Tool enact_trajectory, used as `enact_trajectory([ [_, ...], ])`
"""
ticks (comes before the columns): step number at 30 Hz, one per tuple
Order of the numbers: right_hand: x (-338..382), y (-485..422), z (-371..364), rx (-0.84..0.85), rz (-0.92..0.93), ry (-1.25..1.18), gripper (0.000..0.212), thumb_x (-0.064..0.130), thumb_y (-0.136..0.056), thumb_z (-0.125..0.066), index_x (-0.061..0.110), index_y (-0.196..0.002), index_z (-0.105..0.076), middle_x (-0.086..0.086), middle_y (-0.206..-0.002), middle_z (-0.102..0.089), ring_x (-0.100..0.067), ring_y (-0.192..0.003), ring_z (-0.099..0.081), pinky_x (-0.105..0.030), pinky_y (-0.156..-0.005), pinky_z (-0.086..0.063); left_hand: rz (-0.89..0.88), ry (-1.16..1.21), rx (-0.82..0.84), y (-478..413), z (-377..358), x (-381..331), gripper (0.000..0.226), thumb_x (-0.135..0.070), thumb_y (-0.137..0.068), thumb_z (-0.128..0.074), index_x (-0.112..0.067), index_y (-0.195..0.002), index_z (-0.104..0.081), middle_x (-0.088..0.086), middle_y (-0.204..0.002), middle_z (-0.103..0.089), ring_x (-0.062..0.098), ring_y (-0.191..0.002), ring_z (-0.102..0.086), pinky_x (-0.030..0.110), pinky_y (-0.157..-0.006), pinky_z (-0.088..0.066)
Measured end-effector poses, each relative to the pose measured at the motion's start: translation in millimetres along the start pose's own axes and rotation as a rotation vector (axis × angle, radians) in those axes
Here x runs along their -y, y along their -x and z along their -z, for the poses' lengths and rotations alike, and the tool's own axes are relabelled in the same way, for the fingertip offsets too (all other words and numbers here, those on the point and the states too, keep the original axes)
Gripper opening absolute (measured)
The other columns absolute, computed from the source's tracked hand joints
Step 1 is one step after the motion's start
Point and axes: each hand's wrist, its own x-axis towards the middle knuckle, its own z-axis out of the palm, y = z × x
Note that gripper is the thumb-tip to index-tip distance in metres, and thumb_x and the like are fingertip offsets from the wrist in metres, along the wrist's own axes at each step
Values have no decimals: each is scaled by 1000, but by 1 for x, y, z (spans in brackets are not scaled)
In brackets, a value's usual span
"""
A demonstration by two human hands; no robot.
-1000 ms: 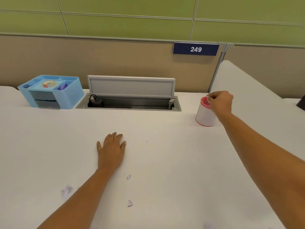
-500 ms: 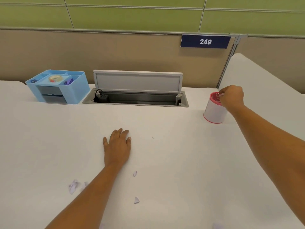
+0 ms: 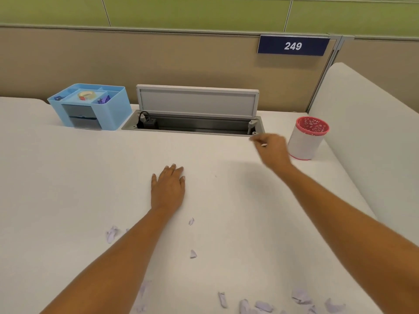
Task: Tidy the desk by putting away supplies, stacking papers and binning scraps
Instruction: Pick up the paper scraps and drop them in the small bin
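While the left hand (image 3: 169, 189) lies flat on the white desk (image 3: 68, 177), fingers straight and holding nothing, the right hand (image 3: 272, 149) hovers just left of the pink-rimmed bin (image 3: 302, 143), its fingers curled (blur hides whether they pinch anything). That bin stands upright at the desk's back right. Lilac paper scraps (image 3: 263, 305) lie scattered along the near edge, with a few more beside the left forearm. At the back left stands a blue organiser (image 3: 108, 112) with a tape roll (image 3: 86, 95) in a top compartment, just beside the cable hatch (image 3: 197, 103), whose lid is raised.
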Motion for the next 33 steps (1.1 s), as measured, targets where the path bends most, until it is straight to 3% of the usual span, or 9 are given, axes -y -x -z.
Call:
enact_trajectory([
  [2,12,23,-29,228,26,-6,28,11,-95,-48,5,-118,-63,-12,-125,-61,-25,-115,-57,-21,-97,-35,-24,-2,24,2,3,5,43,-24,-101,-26,-22,-143,-32,-3,-154,-23,12,-144,-15,38,-117,-7],
  [5,22,46,-62,551,41,23,42,24,-101,-37,7,-140,-40,-10,-149,-35,-22,-139,-31,-23,-110,-18,-59,-1,49,9,8,16,43,-22,-101,-26,-22,-144,-32,-4,-154,-24,10,-143,-17,34,-117,-10],
  [8,31,60,-79,687,74,125,50,29,-103,-25,7,-147,-21,-8,-157,-11,-19,-146,-7,-33,-116,-2,-73,16,52,17,12,23,43,-19,-101,-27,-20,-143,-34,-4,-153,-26,9,-142,-21,32,-116,-13],
  [13,50,103,-76,834,263,104,48,27,-103,-24,9,-147,-21,-5,-157,-11,-14,-146,-6,-32,-116,-1,-77,28,56,31,11,25,44,-19,-101,-28,-17,-144,-31,-1,-154,-25,12,-143,-19,33,-117,-10],
  [19,59,163,-56,995,512,88,54,32,-98,-42,16,-147,-26,0,-157,-13,-9,-145,-7,-25,-116,-2,-75,34,82,39,11,24,44,-19,-101,-27,-15,-145,-29,1,-155,-23,15,-143,-18,34,-118,-9],
  [23,46,178,-38,966,638,72,38,16,-98,-43,16,-137,-47,0,-151,-32,-9,-141,-24,-5,-109,-9,-74,18,88,45,12,22,45,-19,-101,-26,-15,-146,-27,1,-155,-21,16,-144,-17,35,-118,-9],
  [29,30,180,-15,812,686,131,30,6,-94,-47,5,-120,-62,-9,-129,-57,-22,-120,-52,-20,-102,-35,-58,-29,81,54,12,17,45,-19,-102,-25,-15,-146,-25,2,-155,-20,16,-144,-14,38,-117,-9],
  [33,21,175,-5,728,650,187,26,-1,-90,-52,2,-111,-67,-11,-121,-61,-21,-112,-56,-12,-93,-33,-38,-38,73,59,11,15,45,-19,-102,-24,-15,-147,-24,0,-156,-18,15,-144,-12,38,-117,-7],
])
